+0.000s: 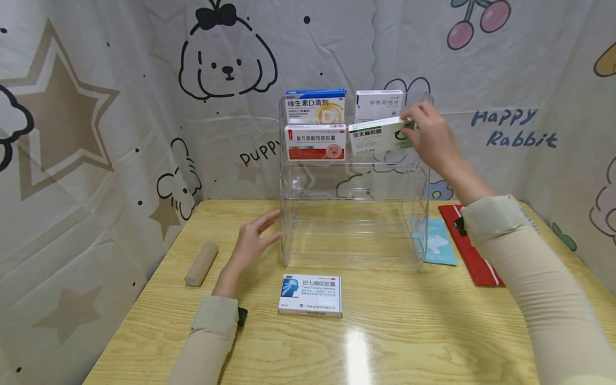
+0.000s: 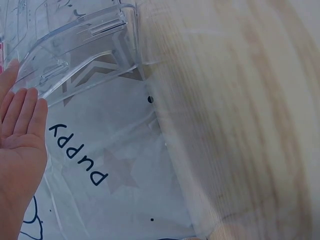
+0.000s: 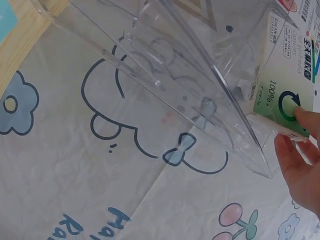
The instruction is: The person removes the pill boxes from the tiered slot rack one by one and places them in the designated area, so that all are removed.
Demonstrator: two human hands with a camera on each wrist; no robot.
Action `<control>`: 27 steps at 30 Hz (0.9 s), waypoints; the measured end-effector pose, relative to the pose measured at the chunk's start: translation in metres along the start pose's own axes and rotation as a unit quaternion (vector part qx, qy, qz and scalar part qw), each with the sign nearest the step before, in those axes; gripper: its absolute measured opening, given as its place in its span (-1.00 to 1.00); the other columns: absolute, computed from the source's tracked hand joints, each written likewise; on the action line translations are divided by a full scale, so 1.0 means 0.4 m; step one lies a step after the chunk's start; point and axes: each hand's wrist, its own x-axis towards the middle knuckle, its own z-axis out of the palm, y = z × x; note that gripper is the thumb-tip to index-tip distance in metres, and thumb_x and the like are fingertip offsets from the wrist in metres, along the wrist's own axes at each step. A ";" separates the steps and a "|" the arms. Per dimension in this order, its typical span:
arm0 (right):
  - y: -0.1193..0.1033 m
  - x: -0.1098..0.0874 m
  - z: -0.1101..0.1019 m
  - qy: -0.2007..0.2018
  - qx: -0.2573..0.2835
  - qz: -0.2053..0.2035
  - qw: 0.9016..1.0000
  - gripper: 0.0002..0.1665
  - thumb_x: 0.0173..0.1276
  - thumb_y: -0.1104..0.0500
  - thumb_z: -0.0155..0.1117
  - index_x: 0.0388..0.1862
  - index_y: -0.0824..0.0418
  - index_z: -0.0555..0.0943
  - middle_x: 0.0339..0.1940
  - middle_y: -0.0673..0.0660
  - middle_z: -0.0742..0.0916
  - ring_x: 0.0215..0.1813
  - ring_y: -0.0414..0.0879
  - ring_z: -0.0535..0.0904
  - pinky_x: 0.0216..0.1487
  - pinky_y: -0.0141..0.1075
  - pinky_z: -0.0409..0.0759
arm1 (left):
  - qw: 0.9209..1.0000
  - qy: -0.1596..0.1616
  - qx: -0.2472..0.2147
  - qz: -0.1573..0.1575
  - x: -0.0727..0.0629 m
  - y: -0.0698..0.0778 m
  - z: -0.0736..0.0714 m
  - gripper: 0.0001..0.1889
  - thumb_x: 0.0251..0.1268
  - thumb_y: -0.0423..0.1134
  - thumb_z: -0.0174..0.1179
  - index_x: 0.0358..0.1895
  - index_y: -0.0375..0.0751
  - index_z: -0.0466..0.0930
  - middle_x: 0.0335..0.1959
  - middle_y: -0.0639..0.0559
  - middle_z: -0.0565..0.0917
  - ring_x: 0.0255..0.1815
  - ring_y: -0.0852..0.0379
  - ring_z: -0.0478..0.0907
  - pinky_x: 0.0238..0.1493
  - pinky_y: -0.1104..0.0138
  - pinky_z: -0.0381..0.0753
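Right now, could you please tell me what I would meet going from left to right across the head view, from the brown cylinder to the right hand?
Brown cylinder → left hand → white-and-blue box lying on the table → tilted green-and-white box → right hand holding it.

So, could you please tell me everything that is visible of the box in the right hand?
The box is flat and looks like cardboard. Its face fades from white to green, with dark Chinese lettering, "100%" and a round arrow. In the head view, the right hand pinches its right end. It is tilted, that end higher, at the second row from the top of the clear rack, just right of the red-and-white box. Whether its lower edge touches the rack, I cannot tell.
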 end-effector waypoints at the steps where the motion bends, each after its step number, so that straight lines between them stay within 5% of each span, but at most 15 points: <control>1: -0.001 0.001 -0.002 0.003 -0.001 -0.002 1.000 -0.74 0.37 0.40 0.21 0.02 0.41 0.53 0.06 0.33 0.55 0.00 0.22 0.57 0.06 0.02 0.69 | 1.000 0.001 0.001 0.003 0.000 -0.001 0.000 -0.45 0.22 -0.31 0.34 0.31 -0.23 0.48 0.30 -0.24 0.55 0.33 -0.20 0.49 0.32 0.14 0.56; 21: -0.007 -0.020 -0.019 0.101 0.025 -0.043 0.994 -0.76 0.39 0.37 0.21 0.01 0.43 0.54 0.06 0.34 0.57 0.06 0.15 0.58 0.07 -0.05 0.70 | 1.000 -0.004 0.005 -0.017 0.001 0.001 -0.001 -0.45 0.24 -0.33 0.32 0.32 -0.22 0.47 0.32 -0.20 0.53 0.35 -0.17 0.48 0.33 0.16 0.55; 27: -0.012 -0.053 -0.023 0.135 0.064 -0.031 0.988 -0.75 0.33 0.38 0.28 -0.04 0.43 0.57 -0.01 0.34 0.59 0.03 0.12 0.59 0.03 -0.68 0.56 | 1.000 -0.006 0.006 -0.016 0.002 0.001 -0.002 -0.46 0.24 -0.32 0.32 0.32 -0.23 0.47 0.32 -0.20 0.53 0.36 -0.16 0.48 0.35 0.13 0.55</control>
